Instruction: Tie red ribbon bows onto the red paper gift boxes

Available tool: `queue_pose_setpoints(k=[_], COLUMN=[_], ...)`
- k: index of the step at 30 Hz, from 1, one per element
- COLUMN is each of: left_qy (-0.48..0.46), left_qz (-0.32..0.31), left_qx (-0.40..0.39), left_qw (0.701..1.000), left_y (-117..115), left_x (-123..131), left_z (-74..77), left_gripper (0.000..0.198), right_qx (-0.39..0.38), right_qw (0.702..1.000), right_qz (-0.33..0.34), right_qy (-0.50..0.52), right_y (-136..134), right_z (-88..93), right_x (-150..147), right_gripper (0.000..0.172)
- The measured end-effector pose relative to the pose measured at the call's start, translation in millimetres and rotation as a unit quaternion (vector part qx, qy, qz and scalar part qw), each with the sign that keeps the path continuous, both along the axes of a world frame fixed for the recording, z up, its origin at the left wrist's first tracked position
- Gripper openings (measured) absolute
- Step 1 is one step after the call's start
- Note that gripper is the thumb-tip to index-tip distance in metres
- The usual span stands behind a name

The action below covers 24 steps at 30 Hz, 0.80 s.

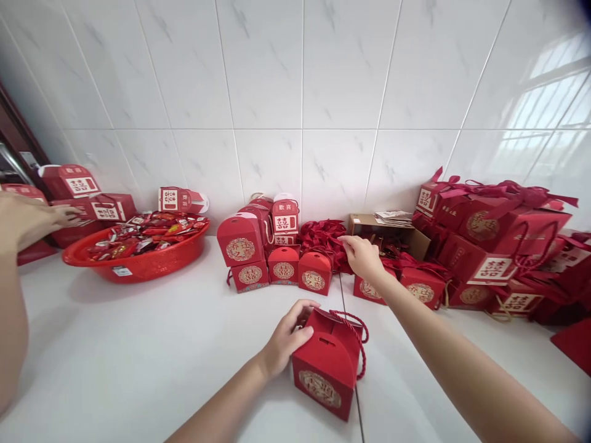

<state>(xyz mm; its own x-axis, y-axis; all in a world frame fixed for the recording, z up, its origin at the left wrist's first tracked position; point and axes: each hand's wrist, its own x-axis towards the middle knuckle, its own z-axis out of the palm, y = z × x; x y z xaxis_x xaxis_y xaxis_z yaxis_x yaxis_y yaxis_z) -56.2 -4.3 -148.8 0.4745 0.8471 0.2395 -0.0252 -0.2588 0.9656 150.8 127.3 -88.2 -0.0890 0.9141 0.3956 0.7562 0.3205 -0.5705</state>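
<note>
A red gift box [323, 369] with a gold emblem and a twisted rope handle stands at the lower middle, its top flaps not fully closed. My left hand [289, 338] grips its upper left side, thumb on the front flap. Farther back, my right hand [362, 255] reaches to the dark red ribbons [323, 237], its fingers closed at their right edge. What those fingers hold, if anything, is too small to make out. Behind my right hand is a brown carton [418, 243] with dark items inside.
Several red boxes [240, 246] are stacked at the back middle, and more [494, 227] with ribbons at right. A red basin [138, 264] of wrapped sweets stands left. Another person's hand [60, 215] reaches toward boxes at far left.
</note>
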Motion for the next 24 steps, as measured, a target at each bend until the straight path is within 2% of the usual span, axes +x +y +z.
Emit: queue_pose_setpoints(k=[5,8,9,10,12,15,17,20,22,24], left_qy=[0.006,0.023,0.024,0.023,0.019,0.003,-0.012,-0.017,0.001,0.035], left_qz=[0.011,0.022,0.026,0.030,0.041,0.059,0.091,0.175,0.210,0.221], left_qx=[0.009,0.019,0.019,0.014,-0.012,-0.073,-0.080,-0.016,0.043,0.105], left_qw=[1.000,0.999,0.999,0.999,0.999,0.996,0.993,0.984,0.977,0.969], left_y=[0,-4,-4,-4,-2,2,3,-2,-8,-16], left_x=[1,-1,-1,-1,-2,-4,-7,-13,-15,-12], left_z=[1.8,6.7,7.8,8.8,10.5,15.9,22.1,31.9,36.4,38.8], left_gripper=[0.034,0.031,0.030,0.030,0.031,0.038,0.042,0.036,0.023,0.010], right_qx=[-0.057,-0.075,-0.072,-0.065,-0.050,-0.016,0.011,-0.043,-0.052,-0.017], right_qw=[0.997,0.996,0.997,0.997,0.997,0.990,0.936,0.857,0.835,0.828], right_qz=[-0.037,-0.038,-0.035,-0.030,-0.016,0.036,0.137,0.214,0.228,0.220], right_qy=[-0.030,-0.010,0.004,0.021,0.055,0.137,0.324,0.467,0.497,0.516], right_y=[51,60,59,56,40,-4,-41,-91,-113,-124], right_z=[1.4,4.1,7.0,11.0,21.9,41.1,52.5,64.3,69.1,72.4], right_x=[-1,-5,-6,-6,-4,4,10,22,32,42], right_gripper=[0.038,0.014,0.011,0.017,0.027,0.039,0.032,0.025,0.023,0.023])
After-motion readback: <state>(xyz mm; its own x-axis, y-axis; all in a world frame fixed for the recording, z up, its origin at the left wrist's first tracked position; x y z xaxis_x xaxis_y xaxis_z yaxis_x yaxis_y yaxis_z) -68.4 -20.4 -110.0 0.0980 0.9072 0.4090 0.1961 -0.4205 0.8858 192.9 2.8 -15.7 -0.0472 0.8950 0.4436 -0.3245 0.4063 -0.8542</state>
